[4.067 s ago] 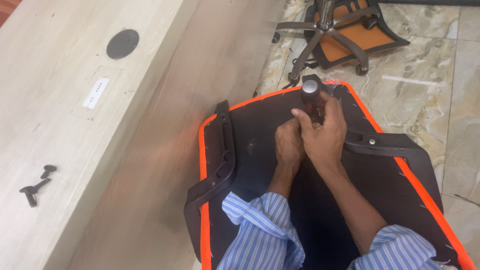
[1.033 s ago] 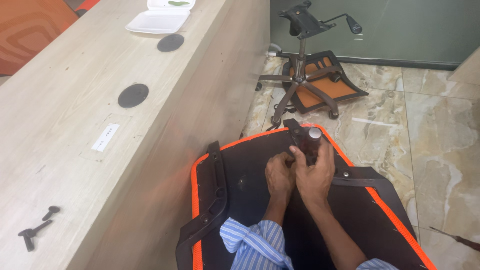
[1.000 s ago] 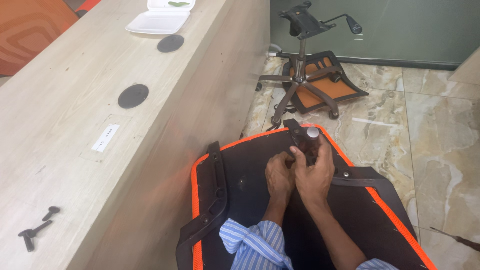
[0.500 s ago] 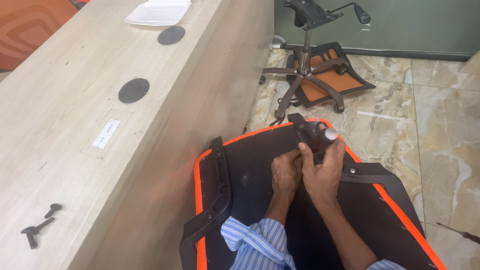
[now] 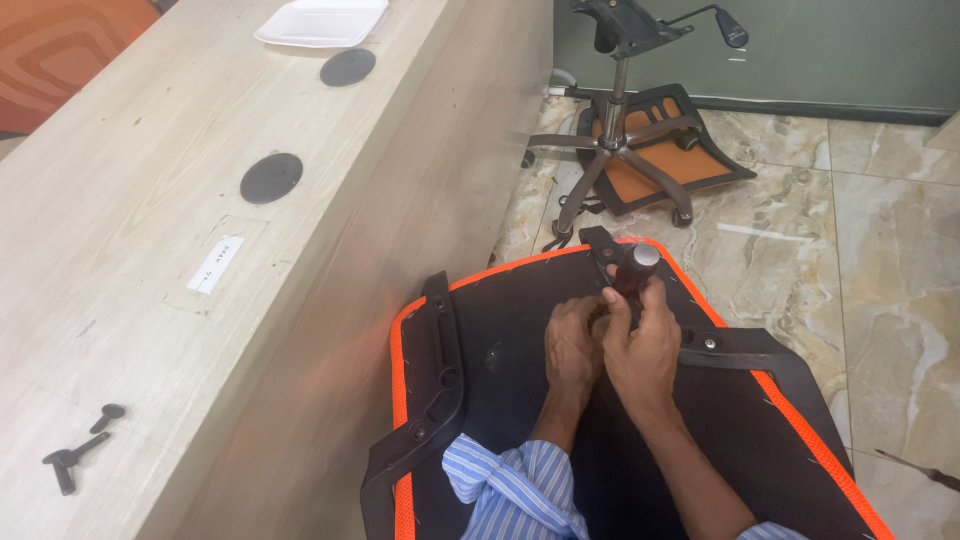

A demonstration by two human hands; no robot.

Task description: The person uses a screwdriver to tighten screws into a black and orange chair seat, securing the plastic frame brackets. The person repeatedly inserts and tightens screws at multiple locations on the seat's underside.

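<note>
An upturned chair seat [image 5: 500, 340], black underneath with an orange edge, lies in front of me. My right hand [image 5: 645, 345] is wrapped around a dark tool handle with a grey cap [image 5: 637, 266], held upright over the seat's underside. My left hand [image 5: 572, 345] sits right beside it, fingers curled at the tool's lower end, touching the right hand. What the tool's tip meets is hidden by my fingers. A black armrest bracket [image 5: 437, 375] runs along the seat's left side, another [image 5: 755, 345] crosses on the right.
A long light wooden counter [image 5: 200, 250] stands at my left, carrying black bolts [image 5: 75, 455], round black grommets [image 5: 271, 177] and a white tray [image 5: 320, 20]. A chair base with castors [image 5: 620, 150] stands on an orange seat part on the marble floor ahead.
My view has tilted up, showing more of the counter and chair base. Both hands stay on the tool at the seat, shifting only slightly.
</note>
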